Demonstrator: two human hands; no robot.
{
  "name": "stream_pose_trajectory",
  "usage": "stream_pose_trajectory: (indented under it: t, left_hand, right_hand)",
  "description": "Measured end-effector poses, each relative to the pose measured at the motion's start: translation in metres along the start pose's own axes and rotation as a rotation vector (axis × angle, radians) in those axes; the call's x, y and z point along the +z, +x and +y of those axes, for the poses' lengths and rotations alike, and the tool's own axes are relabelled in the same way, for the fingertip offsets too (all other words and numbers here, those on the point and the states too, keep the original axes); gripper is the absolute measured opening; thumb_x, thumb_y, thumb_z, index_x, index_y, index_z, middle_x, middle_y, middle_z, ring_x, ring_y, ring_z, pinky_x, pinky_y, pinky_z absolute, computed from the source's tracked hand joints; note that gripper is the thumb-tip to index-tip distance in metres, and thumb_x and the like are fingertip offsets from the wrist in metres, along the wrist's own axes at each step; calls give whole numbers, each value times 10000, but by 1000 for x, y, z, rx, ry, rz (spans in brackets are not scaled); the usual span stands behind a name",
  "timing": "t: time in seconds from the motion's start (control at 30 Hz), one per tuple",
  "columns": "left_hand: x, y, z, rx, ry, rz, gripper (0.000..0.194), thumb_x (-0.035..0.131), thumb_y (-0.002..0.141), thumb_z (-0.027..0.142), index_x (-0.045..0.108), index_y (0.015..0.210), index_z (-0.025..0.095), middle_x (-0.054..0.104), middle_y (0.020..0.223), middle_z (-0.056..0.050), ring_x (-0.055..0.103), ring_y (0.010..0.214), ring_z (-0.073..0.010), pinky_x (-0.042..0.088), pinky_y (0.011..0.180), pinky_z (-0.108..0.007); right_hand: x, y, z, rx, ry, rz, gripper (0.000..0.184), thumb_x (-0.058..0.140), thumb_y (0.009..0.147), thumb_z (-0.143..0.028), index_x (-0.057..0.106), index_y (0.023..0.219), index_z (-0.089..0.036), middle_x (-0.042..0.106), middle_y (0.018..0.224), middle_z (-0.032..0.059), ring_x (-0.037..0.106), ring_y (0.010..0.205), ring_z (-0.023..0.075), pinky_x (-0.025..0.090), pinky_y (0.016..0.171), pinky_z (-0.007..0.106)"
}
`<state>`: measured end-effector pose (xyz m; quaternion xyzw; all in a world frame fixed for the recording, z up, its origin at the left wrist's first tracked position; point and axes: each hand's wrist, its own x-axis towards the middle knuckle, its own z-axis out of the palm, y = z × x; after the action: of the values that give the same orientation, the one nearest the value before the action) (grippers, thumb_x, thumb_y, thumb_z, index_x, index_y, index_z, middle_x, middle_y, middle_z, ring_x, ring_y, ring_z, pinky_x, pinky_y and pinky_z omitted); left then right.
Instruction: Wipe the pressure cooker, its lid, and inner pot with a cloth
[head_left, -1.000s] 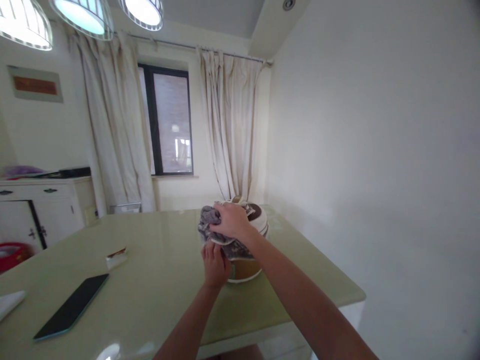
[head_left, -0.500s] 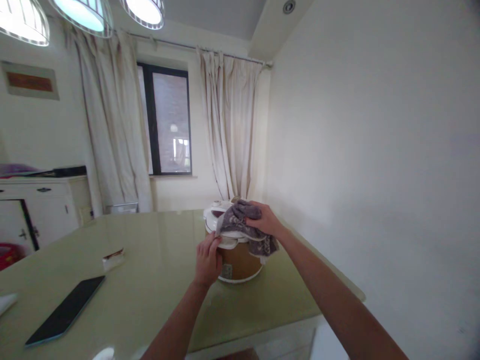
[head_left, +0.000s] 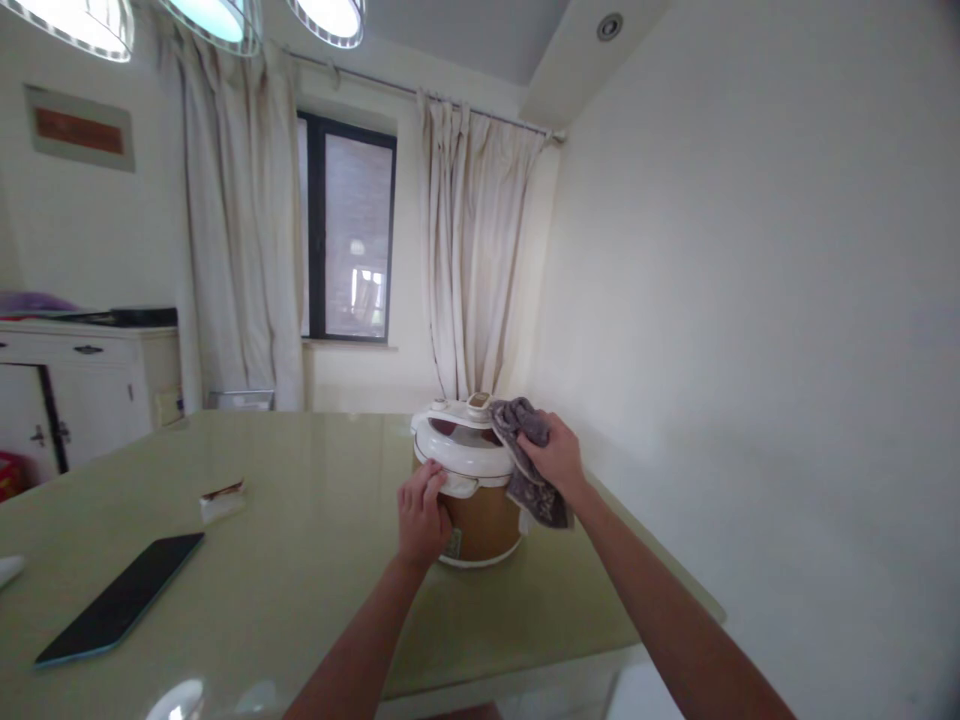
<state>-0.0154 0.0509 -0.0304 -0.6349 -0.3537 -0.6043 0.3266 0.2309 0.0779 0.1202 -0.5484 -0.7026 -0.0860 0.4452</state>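
Observation:
A rice cooker (head_left: 472, 505) with a white lid and tan body stands on the pale green table (head_left: 300, 600) near the right wall. My left hand (head_left: 422, 510) grips the cooker's front edge by the lid latch, fingers curled against it. My right hand (head_left: 556, 455) is closed on a grey patterned cloth (head_left: 525, 470), pressing it against the right side of the lid. The cloth hangs down over the cooker's right flank.
A dark phone (head_left: 120, 598) lies flat on the table at the left, with a small wrapped item (head_left: 220, 500) beyond it. A white cabinet (head_left: 82, 385) stands at the far left. Curtains (head_left: 472, 260) and a window (head_left: 349, 240) are behind the table. The wall is close on the right.
My right hand has dragged the cloth from the lid's left front across the top to its right side. My left hand has stayed at the cooker's front.

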Motion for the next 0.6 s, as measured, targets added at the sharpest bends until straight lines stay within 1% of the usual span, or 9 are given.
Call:
stream_pose_trajectory:
  t: [0.07,0.17,0.27,0.33,0.4,0.47,0.53,0.6]
  left_hand:
    - [0,0,1,-14,8,1,493,452,903,27,525,1373,157,643,1346,-210,540,1393,-300,456,1071,-460]
    - [-2,-2,-1,-18,19,-33,484,450,916,29,512,1380,151,625,1365,-218,538,1383,-305,460,1066,-460]
    - [-3,-5,-5,-13,55,-63,492,457,927,45,487,1409,141,604,1387,-234,539,1367,-317,470,1049,-466]
    - [-4,-8,-8,-4,88,-67,503,468,934,63,469,1431,143,602,1377,-237,553,1340,-323,480,1028,-470]
    - [-5,-11,-11,-1,103,-82,505,482,935,80,468,1436,147,612,1348,-232,569,1305,-326,489,1010,-473]
    - [-7,-13,-16,-2,98,-113,495,495,933,94,481,1425,146,614,1333,-228,577,1278,-327,494,1004,-475]
    - [-8,-14,-20,2,89,-133,480,505,928,103,500,1406,146,615,1321,-222,581,1259,-327,497,1004,-478]
    - [-10,-16,-24,6,79,-146,465,515,921,112,519,1384,150,622,1299,-210,586,1240,-327,498,1006,-483]
  right_hand:
    - [-4,-13,-27,-130,-71,-24,453,688,843,-448,724,1235,-223,730,1194,109,666,1132,286,506,992,379]
    - [-6,-20,-74,-224,-203,-113,445,716,843,-484,727,1213,-236,706,1169,126,643,1102,306,487,972,407]
    - [4,-17,-115,-331,-248,-195,425,720,852,-529,732,1172,-249,692,1152,130,624,1102,320,474,954,430]
    - [15,-11,-134,-378,-236,-217,415,726,848,-531,736,1162,-259,687,1155,126,621,1114,321,473,946,430]
    - [27,-2,-145,-370,-208,-242,409,729,843,-531,741,1153,-264,691,1141,117,640,1081,304,485,912,405]
    - [36,6,-149,-347,-172,-274,403,722,846,-537,747,1135,-257,702,1099,105,662,1024,283,497,872,374]
    - [40,12,-145,-372,-123,-289,398,724,845,-532,751,1123,-248,713,1066,95,673,1004,277,503,869,364]
    - [38,14,-131,-461,-27,-287,413,745,834,-512,750,1148,-244,725,1074,86,674,1029,274,506,911,367]
